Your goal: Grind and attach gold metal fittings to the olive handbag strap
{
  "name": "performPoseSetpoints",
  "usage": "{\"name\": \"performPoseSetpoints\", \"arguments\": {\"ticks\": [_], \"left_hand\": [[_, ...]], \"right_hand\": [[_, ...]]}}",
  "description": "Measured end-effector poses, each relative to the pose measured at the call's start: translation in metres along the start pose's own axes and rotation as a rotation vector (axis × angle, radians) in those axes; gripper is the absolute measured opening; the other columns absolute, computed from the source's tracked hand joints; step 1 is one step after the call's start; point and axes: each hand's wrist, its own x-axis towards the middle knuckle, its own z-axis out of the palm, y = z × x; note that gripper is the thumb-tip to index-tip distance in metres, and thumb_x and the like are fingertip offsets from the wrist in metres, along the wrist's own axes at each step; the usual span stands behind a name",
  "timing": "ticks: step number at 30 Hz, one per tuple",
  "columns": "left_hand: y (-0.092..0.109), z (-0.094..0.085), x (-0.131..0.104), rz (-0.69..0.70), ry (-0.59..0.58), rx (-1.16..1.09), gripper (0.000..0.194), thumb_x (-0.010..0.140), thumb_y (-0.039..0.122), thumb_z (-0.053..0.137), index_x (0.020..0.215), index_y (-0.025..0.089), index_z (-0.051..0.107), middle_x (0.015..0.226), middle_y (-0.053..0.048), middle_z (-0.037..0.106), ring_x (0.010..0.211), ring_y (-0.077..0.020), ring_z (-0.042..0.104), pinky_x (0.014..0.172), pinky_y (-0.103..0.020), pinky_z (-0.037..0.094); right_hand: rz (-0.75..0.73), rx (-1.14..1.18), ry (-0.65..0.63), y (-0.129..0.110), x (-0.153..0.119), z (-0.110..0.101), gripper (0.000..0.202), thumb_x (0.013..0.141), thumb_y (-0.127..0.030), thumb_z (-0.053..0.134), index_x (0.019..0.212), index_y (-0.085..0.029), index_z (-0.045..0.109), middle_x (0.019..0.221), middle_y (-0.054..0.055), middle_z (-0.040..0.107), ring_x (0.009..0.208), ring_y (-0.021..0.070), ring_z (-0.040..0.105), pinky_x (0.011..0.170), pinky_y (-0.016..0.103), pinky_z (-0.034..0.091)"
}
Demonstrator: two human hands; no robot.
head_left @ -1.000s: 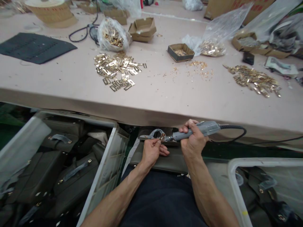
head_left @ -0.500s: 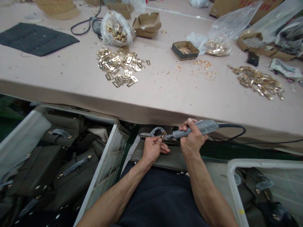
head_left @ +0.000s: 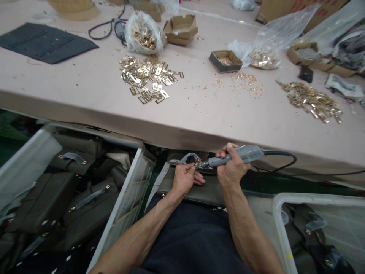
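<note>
While the left hand (head_left: 184, 179) pinched the small stiff clasp (head_left: 196, 163), the right hand (head_left: 232, 167) gripped the light screwdriver (head_left: 236, 156) beside it

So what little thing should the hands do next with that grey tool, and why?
Probably keep the left hand pinching the gold fitting steady while the right hand presses the grey electric screwdriver in. Its tip already sits at the fitting, on the strap of the olive bag in the lap.

- We see a handbag (head_left: 199, 192) on the lap, before the table (head_left: 85, 102).
- Bins (head_left: 125, 190) of bags flank us left and right.
- Metal plates (head_left: 148, 78) lie on the table.
</note>
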Motion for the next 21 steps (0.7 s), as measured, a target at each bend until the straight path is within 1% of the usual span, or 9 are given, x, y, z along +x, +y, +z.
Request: {"name": "performPoseSetpoints", "arguments": {"ticks": [6,14,18,21], "left_hand": [[-0.001,0.001,0.001,-0.013,0.03,0.022,0.044,0.083,0.051,0.068,0.081,0.007,0.068,0.065,-0.013,0.071,0.05,-0.0228,0.07,0.045,-0.028,0.057],[0.003,0.003,0.0,-0.029,0.048,0.018,0.038,0.082,0.046,0.068,0.077,0.008,0.067,0.063,-0.013,0.07,0.049,-0.0234,0.07,0.044,-0.029,0.057],[0.002,0.001,0.001,-0.023,0.018,0.002,0.038,0.082,0.046,0.068,0.077,0.008,0.066,0.07,-0.016,0.073,0.053,-0.0245,0.072,0.046,-0.029,0.057],[0.0,0.0,0.001,-0.022,-0.007,-0.014,0.04,0.079,0.048,0.072,0.082,0.008,0.065,0.071,-0.016,0.073,0.055,-0.025,0.073,0.048,-0.028,0.058]], "right_hand": [[-0.036,0.012,-0.036,-0.002,-0.006,0.002,0.02,0.075,-0.021,0.078,0.083,-0.015,0.06,0.066,-0.002,0.056,0.049,0.0101,0.049,0.048,0.025,0.05],[-0.108,-0.04,-0.066,-0.003,-0.015,0.007,0.018,0.078,-0.024,0.077,0.082,-0.016,0.061,0.066,-0.002,0.055,0.05,0.0096,0.049,0.05,0.024,0.05],[-0.114,-0.027,-0.058,-0.004,-0.015,0.008,0.018,0.077,-0.022,0.077,0.08,-0.015,0.06,0.064,-0.002,0.054,0.049,0.0101,0.049,0.049,0.025,0.05],[-0.116,-0.014,-0.059,-0.003,-0.013,0.007,0.017,0.078,-0.022,0.076,0.08,-0.015,0.061,0.064,-0.002,0.054,0.048,0.0101,0.048,0.049,0.025,0.049]]}}
